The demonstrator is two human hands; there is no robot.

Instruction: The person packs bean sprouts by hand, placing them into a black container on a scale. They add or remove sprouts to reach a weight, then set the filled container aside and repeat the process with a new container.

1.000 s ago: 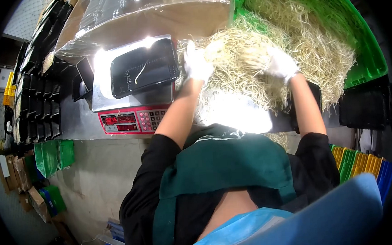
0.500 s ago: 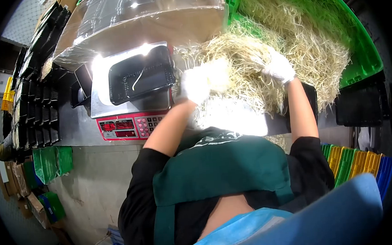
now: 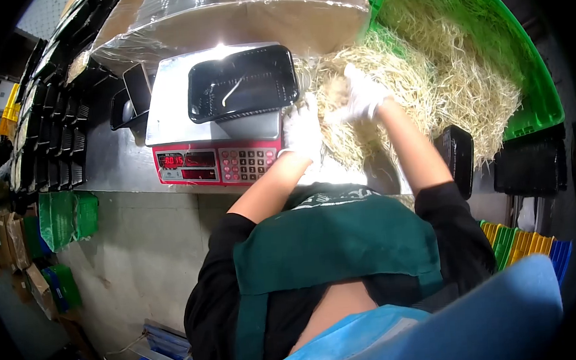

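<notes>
My gloved left hand lies beside the right edge of the scale, its fingers stretched out against the pale sprouts. My gloved right hand is in the pile of sprouts, thumb and fingers apart around some strands; its grip is unclear. A black tray with one pale strand in it rests on the scale. The scale's red panel shows lit digits. Sprouts lie between and beyond both hands.
A green crate spills sprouts at the right. Black trays stand near my right forearm, and stacked trays fill the left. A plastic-wrapped box is behind the scale. A phone leans in a small tray.
My right hand has moved left through the sprouts, closer to my left hand. My left hand now lies flatter beside the scale. The view has shifted slightly.
</notes>
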